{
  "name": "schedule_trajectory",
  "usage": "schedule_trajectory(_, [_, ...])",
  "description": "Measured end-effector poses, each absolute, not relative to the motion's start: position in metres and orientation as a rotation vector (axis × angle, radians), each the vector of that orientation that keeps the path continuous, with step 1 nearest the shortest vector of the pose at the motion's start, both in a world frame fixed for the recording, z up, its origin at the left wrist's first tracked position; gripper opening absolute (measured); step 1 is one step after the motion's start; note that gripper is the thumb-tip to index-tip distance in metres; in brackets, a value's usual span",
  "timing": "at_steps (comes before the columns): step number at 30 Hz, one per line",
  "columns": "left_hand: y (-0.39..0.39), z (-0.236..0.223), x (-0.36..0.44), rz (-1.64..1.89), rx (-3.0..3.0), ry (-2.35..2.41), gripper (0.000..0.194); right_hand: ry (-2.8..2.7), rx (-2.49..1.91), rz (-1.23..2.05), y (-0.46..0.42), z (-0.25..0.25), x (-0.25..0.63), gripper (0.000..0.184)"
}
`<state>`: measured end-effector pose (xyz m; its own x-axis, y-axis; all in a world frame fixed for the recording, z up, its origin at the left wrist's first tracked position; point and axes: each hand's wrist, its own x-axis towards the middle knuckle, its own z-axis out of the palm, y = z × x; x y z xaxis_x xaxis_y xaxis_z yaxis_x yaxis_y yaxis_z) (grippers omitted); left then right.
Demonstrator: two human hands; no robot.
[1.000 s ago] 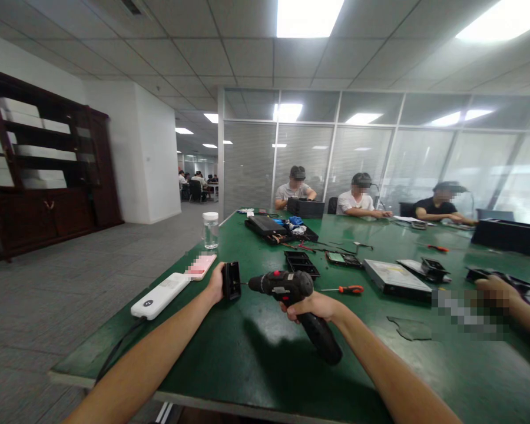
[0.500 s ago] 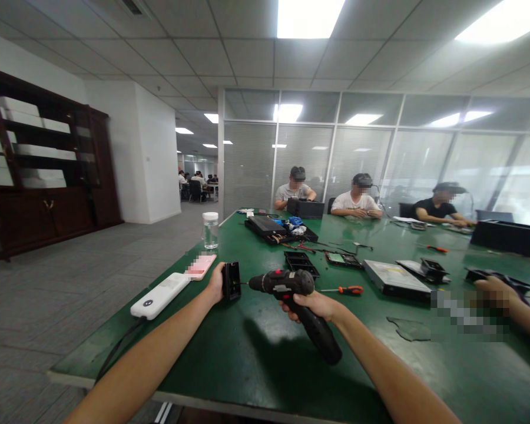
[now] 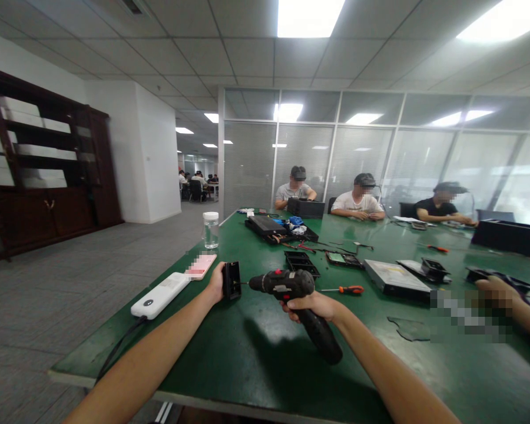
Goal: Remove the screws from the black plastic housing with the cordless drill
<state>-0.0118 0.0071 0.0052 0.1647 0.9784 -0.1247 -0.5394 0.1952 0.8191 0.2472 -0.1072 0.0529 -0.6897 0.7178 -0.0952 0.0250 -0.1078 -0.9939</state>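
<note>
My left hand (image 3: 216, 282) is closed around the back of a small black plastic housing (image 3: 232, 280), which stands on edge with its hollow side facing right. In my right hand (image 3: 311, 306) is a black cordless drill (image 3: 285, 284), gripped by its handle and pointing left. The drill's thin bit reaches the open side of the housing; whether it sits on a screw is too small to tell. An orange-handled screwdriver (image 3: 350, 290) lies to the right of the drill, and a black tray-like frame (image 3: 301, 264) lies behind it.
Left of my hands lie a white power bank (image 3: 161, 294) with a cable, a pink phone (image 3: 202, 266) and a clear jar (image 3: 211, 231). Rightward are a metal drive (image 3: 396, 279), a transparent sheet (image 3: 408, 328) and a co-worker's hand (image 3: 497, 294). Several people sit across the green table (image 3: 194, 365).
My hands, the drill and the black housing stay almost exactly in place. Across the table, the person in the white shirt has shifted slightly.
</note>
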Motion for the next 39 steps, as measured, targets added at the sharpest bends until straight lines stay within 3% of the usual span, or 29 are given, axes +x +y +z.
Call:
schedule_trajectory(18, [0.007, 0.006, -0.013, 1.216, 0.73, 0.765, 0.028, -1.672, -0.771, 1.866, -0.105, 0.05, 0.249, 0.031])
schedule_trajectory(26, [0.001, 0.01, -0.009, 1.245, 0.709, 0.784, 0.025, -1.665, -0.636, 1.89, -0.1, 0.043, 0.257, 0.055])
schedule_trajectory(39, [0.006, 0.005, -0.012, 1.233, 0.748, 0.757, 0.028, -1.708, -0.646, 1.859, -0.099, 0.041, 0.26, 0.061])
